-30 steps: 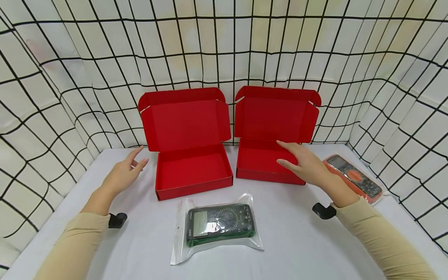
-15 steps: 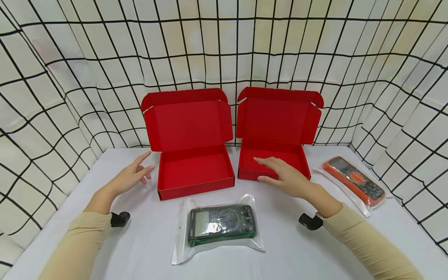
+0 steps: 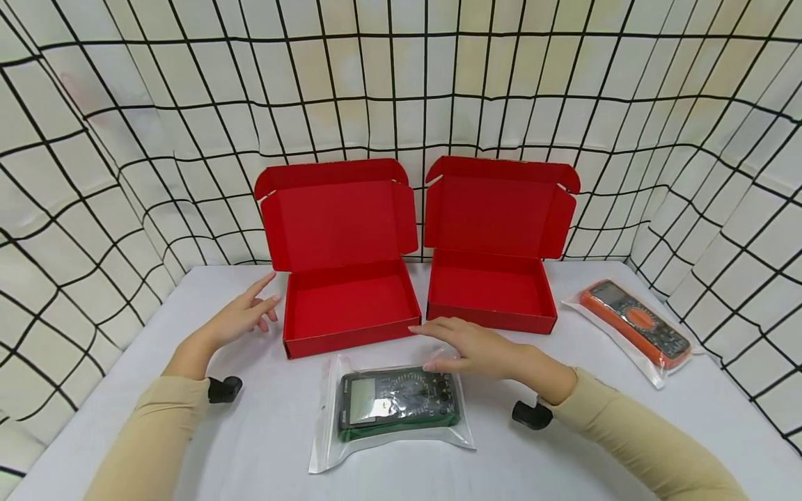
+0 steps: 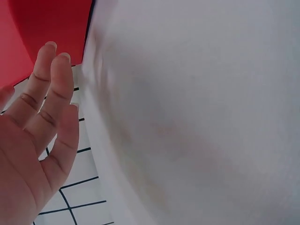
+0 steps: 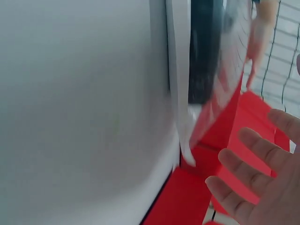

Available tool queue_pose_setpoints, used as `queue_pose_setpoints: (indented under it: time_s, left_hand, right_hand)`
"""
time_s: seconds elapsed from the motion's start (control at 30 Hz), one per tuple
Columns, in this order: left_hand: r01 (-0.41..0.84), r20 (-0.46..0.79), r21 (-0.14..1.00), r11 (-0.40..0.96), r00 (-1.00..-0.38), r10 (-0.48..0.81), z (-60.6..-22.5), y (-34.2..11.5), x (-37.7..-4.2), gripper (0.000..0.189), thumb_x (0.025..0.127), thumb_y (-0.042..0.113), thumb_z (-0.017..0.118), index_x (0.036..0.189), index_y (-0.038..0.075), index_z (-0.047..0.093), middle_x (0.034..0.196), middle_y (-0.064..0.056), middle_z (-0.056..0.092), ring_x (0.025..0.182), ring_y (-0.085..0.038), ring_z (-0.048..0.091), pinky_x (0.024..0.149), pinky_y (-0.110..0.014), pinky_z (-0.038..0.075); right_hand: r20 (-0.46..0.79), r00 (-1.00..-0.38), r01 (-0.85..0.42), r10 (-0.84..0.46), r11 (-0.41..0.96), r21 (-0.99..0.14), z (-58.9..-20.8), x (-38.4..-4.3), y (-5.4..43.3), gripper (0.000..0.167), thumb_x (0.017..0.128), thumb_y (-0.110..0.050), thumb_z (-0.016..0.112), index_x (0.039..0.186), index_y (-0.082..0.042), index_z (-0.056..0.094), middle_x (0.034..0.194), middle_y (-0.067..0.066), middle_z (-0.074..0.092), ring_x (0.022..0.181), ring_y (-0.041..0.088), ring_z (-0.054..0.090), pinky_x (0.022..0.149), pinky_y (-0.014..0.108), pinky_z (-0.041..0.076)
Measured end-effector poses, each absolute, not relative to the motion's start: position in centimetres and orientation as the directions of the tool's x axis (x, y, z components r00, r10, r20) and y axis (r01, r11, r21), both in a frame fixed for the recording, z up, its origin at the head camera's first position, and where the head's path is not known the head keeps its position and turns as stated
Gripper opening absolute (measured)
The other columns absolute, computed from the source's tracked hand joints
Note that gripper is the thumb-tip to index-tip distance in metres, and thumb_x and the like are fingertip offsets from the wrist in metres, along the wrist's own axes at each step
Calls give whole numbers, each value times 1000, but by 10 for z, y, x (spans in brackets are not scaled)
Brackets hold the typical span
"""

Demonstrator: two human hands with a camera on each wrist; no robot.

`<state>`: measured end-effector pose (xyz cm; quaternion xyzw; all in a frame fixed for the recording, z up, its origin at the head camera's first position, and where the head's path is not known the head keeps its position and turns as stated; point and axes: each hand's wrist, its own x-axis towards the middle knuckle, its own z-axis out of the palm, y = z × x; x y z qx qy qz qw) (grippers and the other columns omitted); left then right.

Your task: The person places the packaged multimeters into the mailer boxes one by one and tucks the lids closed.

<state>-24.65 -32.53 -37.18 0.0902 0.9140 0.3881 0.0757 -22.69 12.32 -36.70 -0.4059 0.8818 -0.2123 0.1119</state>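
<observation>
In the head view, my right hand (image 3: 479,348) hovers palm down at the upper right corner of a dark green multimeter (image 3: 401,400) sealed in a clear plastic bag (image 3: 326,445). Its fingers are spread and hold nothing; the thumb overlaps the meter's top edge. My left hand (image 3: 234,321) is held beside the left red box (image 3: 351,337), index finger extended and the others loosely bent, with nothing in it. The right wrist view shows the bagged meter (image 5: 204,56) edge-on near my relaxed fingers (image 5: 253,140).
A second open red box (image 3: 491,316) stands to the right, both lids raised against the grid-patterned cloth wall (image 3: 401,83). An orange multimeter (image 3: 635,323) in a clear bag lies at the right side of the white table (image 3: 263,445).
My right hand has moved left and toward me, from the right box and orange multimeter to the green multimeter. My left hand has barely shifted.
</observation>
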Motion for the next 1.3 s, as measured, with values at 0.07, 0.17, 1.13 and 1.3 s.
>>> queue_pose_setpoints:
  time_s: [0.07,0.17,1.13,1.3]
  left_hand:
    - [106,-66,739,665,-972,227,-373,-326,-247,73,110,33,43,163,1,5,100,-16,65,81,-25,64,74,-36,46]
    - [94,-90,758,645,-965,247,-375,-327,-247,74,111,34,42,163,1,1,101,-16,64,80,-26,63,73,-35,46]
    - [-26,-282,762,647,-913,295,-377,-326,-249,86,104,40,51,165,17,-4,123,-16,61,92,-23,62,88,-44,47]
    - [-41,-293,760,649,-912,286,-378,-326,-249,86,103,41,52,165,18,-4,126,-18,59,93,-24,62,93,-52,47]
  right_hand:
    - [-36,-615,-696,-788,564,-445,-369,-225,117,72,95,-52,65,158,-25,42,156,8,46,142,30,42,109,57,43]
    - [-56,-566,-732,-822,533,-424,-372,-220,107,73,96,-52,65,159,-24,40,157,6,45,144,28,42,112,54,40]
    - [-138,-375,-890,-917,397,-222,-391,-196,81,92,91,-61,69,165,-38,18,166,1,25,142,23,35,113,51,36]
    - [-136,-360,-899,-923,382,-213,-391,-195,80,83,95,-55,67,163,-45,21,163,-1,30,137,21,40,110,49,39]
